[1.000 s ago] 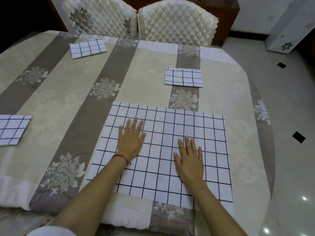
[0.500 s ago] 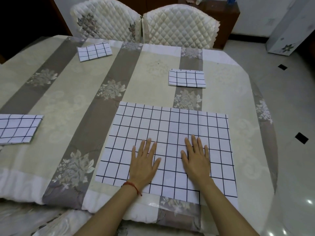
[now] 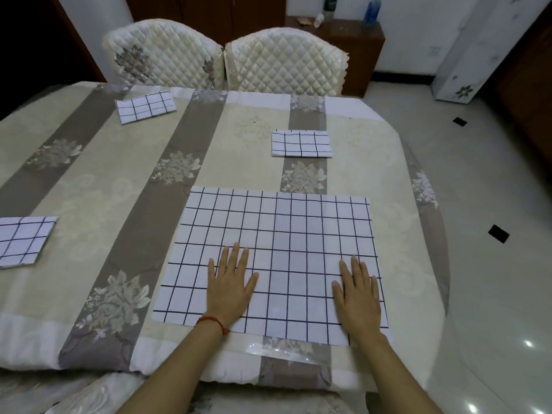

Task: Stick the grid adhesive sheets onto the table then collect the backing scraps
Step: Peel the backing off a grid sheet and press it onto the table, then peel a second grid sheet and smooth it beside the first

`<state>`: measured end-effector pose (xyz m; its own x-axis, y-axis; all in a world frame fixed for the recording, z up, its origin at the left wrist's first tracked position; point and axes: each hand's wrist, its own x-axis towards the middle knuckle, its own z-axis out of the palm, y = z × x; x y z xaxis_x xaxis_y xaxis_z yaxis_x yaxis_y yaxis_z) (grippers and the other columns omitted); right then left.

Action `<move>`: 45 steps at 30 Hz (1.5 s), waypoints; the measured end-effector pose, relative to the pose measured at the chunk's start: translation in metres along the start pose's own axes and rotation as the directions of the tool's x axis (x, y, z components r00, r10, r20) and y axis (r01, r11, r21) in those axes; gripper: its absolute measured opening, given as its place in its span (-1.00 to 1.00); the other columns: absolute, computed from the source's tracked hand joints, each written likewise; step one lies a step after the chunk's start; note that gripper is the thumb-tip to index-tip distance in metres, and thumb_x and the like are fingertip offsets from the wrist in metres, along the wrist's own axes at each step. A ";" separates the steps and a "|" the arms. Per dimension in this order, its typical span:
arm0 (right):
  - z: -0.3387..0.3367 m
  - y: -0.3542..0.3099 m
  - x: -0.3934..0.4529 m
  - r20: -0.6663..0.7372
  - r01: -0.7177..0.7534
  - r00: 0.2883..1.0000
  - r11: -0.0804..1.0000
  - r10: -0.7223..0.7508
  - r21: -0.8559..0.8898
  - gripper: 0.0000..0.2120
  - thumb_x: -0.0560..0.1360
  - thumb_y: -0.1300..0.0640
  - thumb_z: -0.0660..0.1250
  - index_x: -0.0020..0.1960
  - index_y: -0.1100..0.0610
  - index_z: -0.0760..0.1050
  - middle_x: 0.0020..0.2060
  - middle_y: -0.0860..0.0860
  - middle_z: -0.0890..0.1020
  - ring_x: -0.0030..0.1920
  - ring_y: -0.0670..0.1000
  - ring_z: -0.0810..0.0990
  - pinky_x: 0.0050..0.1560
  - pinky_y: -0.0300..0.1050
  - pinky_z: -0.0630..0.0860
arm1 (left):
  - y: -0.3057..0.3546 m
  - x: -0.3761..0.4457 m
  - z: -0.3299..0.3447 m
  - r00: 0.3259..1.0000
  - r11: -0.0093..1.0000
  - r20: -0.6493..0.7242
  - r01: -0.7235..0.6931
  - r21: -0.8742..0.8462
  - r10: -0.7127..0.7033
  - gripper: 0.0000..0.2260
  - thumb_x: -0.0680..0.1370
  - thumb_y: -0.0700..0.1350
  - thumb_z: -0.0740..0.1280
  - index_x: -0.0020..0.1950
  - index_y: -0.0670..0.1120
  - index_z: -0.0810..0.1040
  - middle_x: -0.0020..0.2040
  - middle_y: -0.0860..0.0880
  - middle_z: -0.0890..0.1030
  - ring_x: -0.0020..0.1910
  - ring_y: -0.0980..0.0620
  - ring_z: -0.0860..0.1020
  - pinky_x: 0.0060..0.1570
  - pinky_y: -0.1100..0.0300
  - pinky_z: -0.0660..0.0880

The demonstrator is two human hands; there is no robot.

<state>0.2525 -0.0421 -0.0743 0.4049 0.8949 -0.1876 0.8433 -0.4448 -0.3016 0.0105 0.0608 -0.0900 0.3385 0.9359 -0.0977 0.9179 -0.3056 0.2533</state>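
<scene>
A large white grid adhesive sheet (image 3: 277, 234) lies flat on the table (image 3: 89, 186), which wears a beige and taupe striped cloth. My left hand (image 3: 231, 286) rests flat on the sheet's near left part, fingers spread, a red string around the wrist. My right hand (image 3: 358, 291) presses flat near the sheet's right edge. Three smaller folded grid sheets lie apart: one at the far left (image 3: 145, 106), one past the big sheet (image 3: 301, 143), one at the left edge (image 3: 24, 240). A clear film strip (image 3: 277, 349) shows just under the sheet's near edge.
Two quilted cream chairs (image 3: 227, 59) stand at the table's far side. A brown cabinet (image 3: 337, 37) with bottles is behind them. Glossy tiled floor (image 3: 493, 204) lies to the right of the table's rounded edge.
Both hands slid across the big sheet: they came back toward the near edge, then spread apart, the right hand ending near the right edge. The camera view shifted.
</scene>
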 end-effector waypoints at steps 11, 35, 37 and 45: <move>-0.052 0.120 -0.060 -0.145 -0.010 0.988 0.969 0.047 0.247 -0.57 0.60 0.07 0.10 0.46 0.07 0.20 0.48 0.01 0.22 0.49 0.00 0.14 0.48 -0.05 0.01 | 0.111 -0.023 -0.005 0.991 0.988 0.095 -0.080 -0.135 0.094 -0.50 0.57 0.07 0.16 0.46 -0.07 0.17 0.51 -0.10 0.18 0.50 -0.08 0.10 0.47 0.04 0.09; -0.098 0.483 -0.138 0.272 -0.645 0.731 0.504 0.626 0.574 -0.61 0.59 0.04 0.14 0.36 0.18 0.35 0.35 0.15 0.43 0.33 0.13 0.41 0.36 -0.02 0.30 | 0.476 -0.052 0.104 0.845 0.797 0.513 0.203 -0.569 0.151 -0.85 0.56 -0.23 0.21 -0.06 -0.07 0.56 -0.11 -0.01 0.56 -0.07 0.06 0.48 -0.12 0.41 0.39; -0.102 0.501 -0.111 0.286 -0.668 0.705 0.470 0.650 0.577 -0.62 0.59 0.05 0.14 0.35 0.18 0.36 0.33 0.16 0.46 0.30 0.13 0.45 0.32 -0.04 0.33 | 0.486 -0.025 0.117 0.824 0.788 0.556 0.270 -0.553 0.108 -0.85 0.57 -0.21 0.20 0.05 -0.12 0.54 -0.03 -0.03 0.53 -0.01 0.03 0.45 -0.03 0.29 0.38; -0.138 0.551 -0.002 0.310 -0.728 0.635 0.415 0.707 0.545 -0.63 0.59 0.08 0.14 0.33 0.23 0.37 0.30 0.20 0.48 0.27 0.17 0.47 0.28 -0.07 0.35 | 0.555 0.099 0.138 0.744 0.793 0.667 0.379 -0.477 0.046 -0.83 0.58 -0.20 0.18 -0.02 -0.19 0.56 -0.06 -0.11 0.55 -0.06 -0.03 0.47 -0.02 0.13 0.42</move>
<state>0.7648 -0.2835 -0.1114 0.7443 0.2425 -0.6223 -0.1376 -0.8561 -0.4982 0.5821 -0.0403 -0.0917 0.4318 0.5650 -0.7031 0.7571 0.1966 0.6230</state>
